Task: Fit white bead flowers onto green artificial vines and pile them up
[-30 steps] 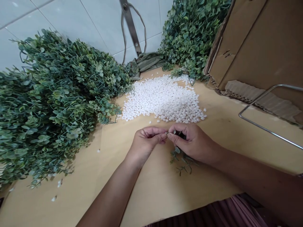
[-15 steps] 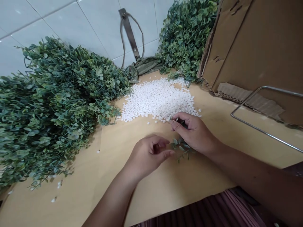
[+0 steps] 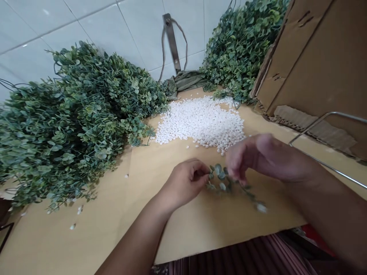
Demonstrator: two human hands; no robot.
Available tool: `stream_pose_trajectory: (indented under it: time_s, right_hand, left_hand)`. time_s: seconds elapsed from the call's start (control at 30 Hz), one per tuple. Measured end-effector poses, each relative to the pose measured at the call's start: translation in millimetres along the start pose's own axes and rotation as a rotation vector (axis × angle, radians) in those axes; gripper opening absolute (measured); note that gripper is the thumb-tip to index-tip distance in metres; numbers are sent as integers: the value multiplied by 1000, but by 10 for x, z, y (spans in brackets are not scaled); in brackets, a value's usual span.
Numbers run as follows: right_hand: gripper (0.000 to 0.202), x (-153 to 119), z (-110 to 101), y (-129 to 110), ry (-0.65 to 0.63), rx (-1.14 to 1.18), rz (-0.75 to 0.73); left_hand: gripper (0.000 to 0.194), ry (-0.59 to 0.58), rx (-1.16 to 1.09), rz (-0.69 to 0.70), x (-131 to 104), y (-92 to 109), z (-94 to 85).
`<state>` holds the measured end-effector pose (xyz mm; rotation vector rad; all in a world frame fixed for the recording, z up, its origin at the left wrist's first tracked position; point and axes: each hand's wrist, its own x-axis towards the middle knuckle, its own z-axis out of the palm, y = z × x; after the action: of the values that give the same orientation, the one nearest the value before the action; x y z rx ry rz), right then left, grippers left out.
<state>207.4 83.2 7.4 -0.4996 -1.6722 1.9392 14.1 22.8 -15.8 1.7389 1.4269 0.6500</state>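
My left hand pinches the left end of a small green leafy sprig over the tan board. The sprig stretches to the right beneath my right hand, and a blurred whitish piece shows at its far right end. My right hand is turned with its fingers curled downward beside the stem; motion blur hides whether they grip it. Just beyond both hands lies a spread of small white pieces.
Large heaps of green foliage stand at the left and back right. A cardboard box and a bent metal wire are at the right. Behind, a strap leans on the tiled wall.
My left fingers have closed on the sprig. My right hand has turned over and moved right, away from the white pieces, and the sprig now extends farther right. The view has shifted slightly.
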Motion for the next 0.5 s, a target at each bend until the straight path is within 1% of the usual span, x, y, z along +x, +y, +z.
stream_pose_trajectory:
  time_s: [0.07,0.1,0.13,0.17,0.3,0.4,0.5]
  right_hand:
    - [41,48,-1,44,242,-82,11]
    - [34,78,17,79,340,-162,14]
    - [28,105,44,116,391,-246,10]
    - [25,125,76,151,390,-309,5]
    - [26,130,185,233,224,-433,8]
    - [21,110,206,261,206,-521,27]
    - [17,116,215,289,215,-622,4]
  left_hand:
    - [12,29,-59,-9,-1,-80,-18]
    - [12,52,-61,-4,-1,-103,-21]
    - [11,71,-51,11,-2,-113,-22]
    - [11,90,-32,36,-3,-108,-21]
    - [8,197,-9,125,3,-18,-30]
    - [4,293,-99,104,28,28,-45]
    - [1,312,-215,58,60,22,-54]
